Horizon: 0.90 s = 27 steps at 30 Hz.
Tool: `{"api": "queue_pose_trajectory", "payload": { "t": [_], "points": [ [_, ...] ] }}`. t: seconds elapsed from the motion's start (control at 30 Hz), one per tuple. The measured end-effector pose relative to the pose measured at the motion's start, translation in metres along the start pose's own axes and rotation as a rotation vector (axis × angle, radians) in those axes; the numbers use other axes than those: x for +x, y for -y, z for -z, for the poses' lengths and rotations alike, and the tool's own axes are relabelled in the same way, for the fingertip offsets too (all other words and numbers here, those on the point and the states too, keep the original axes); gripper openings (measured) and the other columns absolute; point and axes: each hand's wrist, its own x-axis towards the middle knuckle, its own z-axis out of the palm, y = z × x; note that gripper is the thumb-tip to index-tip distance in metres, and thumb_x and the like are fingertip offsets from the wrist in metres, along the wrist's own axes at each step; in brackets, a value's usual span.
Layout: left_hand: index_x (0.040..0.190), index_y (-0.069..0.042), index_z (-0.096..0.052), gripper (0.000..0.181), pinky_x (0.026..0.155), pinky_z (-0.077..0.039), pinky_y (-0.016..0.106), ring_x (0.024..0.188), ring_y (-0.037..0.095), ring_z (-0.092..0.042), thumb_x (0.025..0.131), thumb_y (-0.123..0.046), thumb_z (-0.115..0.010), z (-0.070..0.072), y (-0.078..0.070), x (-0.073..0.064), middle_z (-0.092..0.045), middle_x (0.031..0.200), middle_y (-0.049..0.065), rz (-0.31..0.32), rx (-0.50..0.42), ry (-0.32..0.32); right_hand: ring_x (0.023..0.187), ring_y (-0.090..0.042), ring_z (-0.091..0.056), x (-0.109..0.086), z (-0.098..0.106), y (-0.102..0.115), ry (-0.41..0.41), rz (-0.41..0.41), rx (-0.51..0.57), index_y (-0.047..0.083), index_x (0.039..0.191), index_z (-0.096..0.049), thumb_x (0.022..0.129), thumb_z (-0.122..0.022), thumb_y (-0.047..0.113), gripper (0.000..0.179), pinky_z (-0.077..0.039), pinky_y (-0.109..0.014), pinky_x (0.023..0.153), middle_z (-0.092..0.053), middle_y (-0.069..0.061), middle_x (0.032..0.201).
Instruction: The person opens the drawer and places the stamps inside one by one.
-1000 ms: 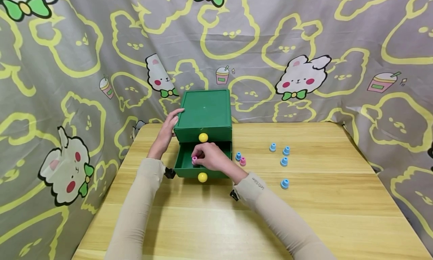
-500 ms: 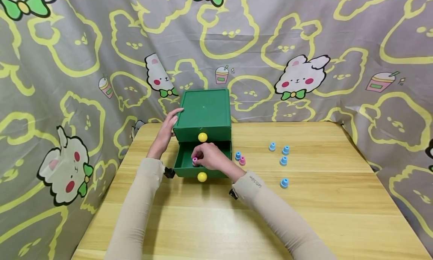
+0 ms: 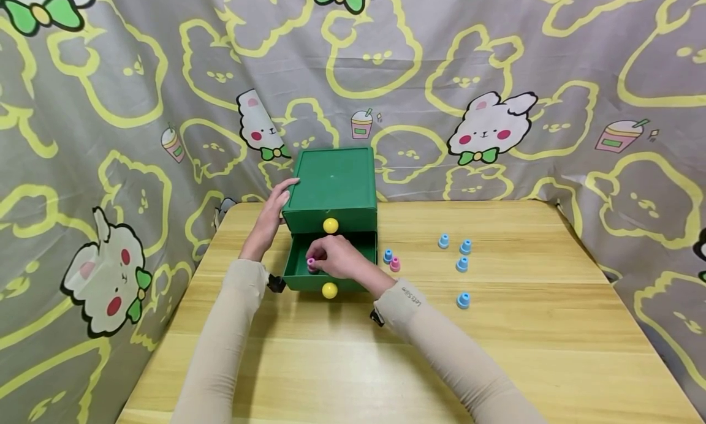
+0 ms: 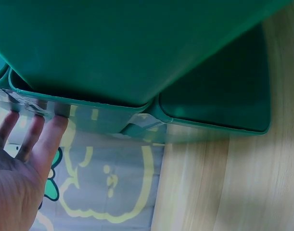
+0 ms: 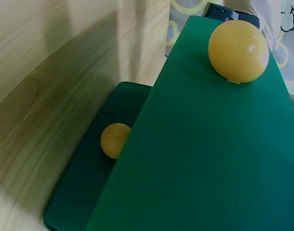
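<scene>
A green two-drawer cabinet (image 3: 333, 177) stands on the table, its lower drawer (image 3: 302, 283) pulled out. In the head view my right hand (image 3: 340, 257) is down in that drawer, thumb and fingers pinching a small pink stepped peg (image 3: 311, 263) near its left side. My left hand (image 3: 269, 220) rests against the cabinet's left side, fingertips at the top edge. The left wrist view shows the left hand (image 4: 29, 166) with extended fingers touching the green wall. In the right wrist view the upper drawer's front (image 5: 199, 144) hides most of the right hand.
Right beside the drawer stand a blue peg (image 3: 388, 255) and a pink peg (image 3: 394, 264). Several more blue pegs (image 3: 462, 264) are spread farther right on the wooden table (image 3: 524, 326). Yellow ball knobs (image 3: 329, 290) stick out from both drawer fronts. A patterned curtain (image 3: 408, 75) encloses the back.
My right hand has shifted slightly left inside the drawer, carrying the pink peg with it. The left hand keeps its place on the cabinet.
</scene>
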Motion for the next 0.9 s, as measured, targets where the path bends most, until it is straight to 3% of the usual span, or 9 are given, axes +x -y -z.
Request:
{"api": "queue_pose_trajectory", "payload": {
  "t": [0.13,0.47,0.9],
  "points": [
    [0.159,-0.032,-0.038,0.049,0.106,-0.036,0.066,0.143,0.041,-0.036,0.111,-0.042,-0.034,0.000,-0.002,0.000,-0.018,0.170,0.007,-0.004,0.000,0.006,0.092,-0.009,-0.069,-0.001,0.000,0.000,-0.011,0.003,-0.001,0.014,0.105,-0.078,0.100,-0.070,0.020,0.012,-0.054,-0.032,0.093,-0.077,0.005,0.095],
    [0.156,-0.038,-0.041,0.050,0.104,-0.038,0.065,0.139,0.038,-0.040,0.108,-0.054,-0.036,-0.002,-0.001,0.000,-0.024,0.168,-0.001,-0.012,-0.002,-0.006,0.100,-0.012,-0.069,-0.015,0.007,-0.001,-0.063,0.059,-0.045,0.014,0.114,-0.077,0.102,-0.068,0.023,0.018,-0.055,-0.032,0.093,-0.077,0.002,0.107],
    [0.158,-0.034,-0.038,0.050,0.106,-0.036,0.067,0.142,0.039,-0.038,0.110,-0.048,-0.035,-0.002,-0.001,0.000,-0.020,0.170,0.001,-0.006,-0.004,-0.002,0.099,-0.013,-0.069,-0.048,0.037,-0.017,-0.201,0.143,0.063,0.008,0.117,-0.076,0.100,-0.070,0.016,0.020,-0.056,-0.030,0.090,-0.075,-0.001,0.110]
  ]
}}
